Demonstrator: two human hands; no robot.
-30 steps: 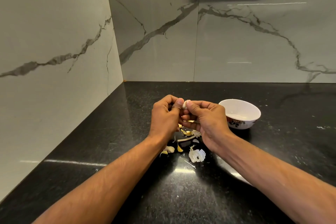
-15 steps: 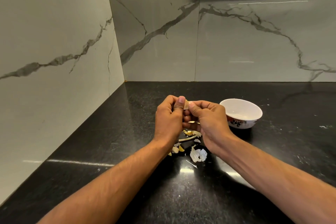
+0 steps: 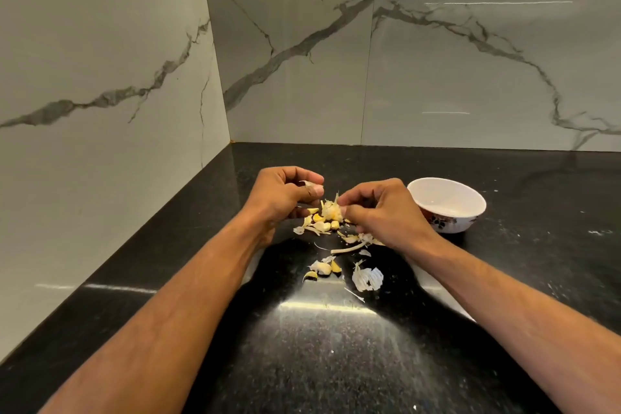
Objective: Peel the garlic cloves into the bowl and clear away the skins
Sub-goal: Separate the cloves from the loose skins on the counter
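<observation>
While the left hand point(image 3: 285, 193) pinches a half-hidden garlic clove point(image 3: 311, 183), the right hand point(image 3: 383, 212) grips torn skin point(image 3: 331, 208).

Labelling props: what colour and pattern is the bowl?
White bowl, dark floral print low on its outside; head view.

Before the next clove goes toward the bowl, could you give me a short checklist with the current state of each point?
1. Left hand grips a garlic piece: ok.
2. Right hand pinches skin: ok.
3. Piece fully peeled: cannot tell.
4. Bowl upright beside the right hand: ok.
5. Skins cleared off the counter: not ok.
</observation>
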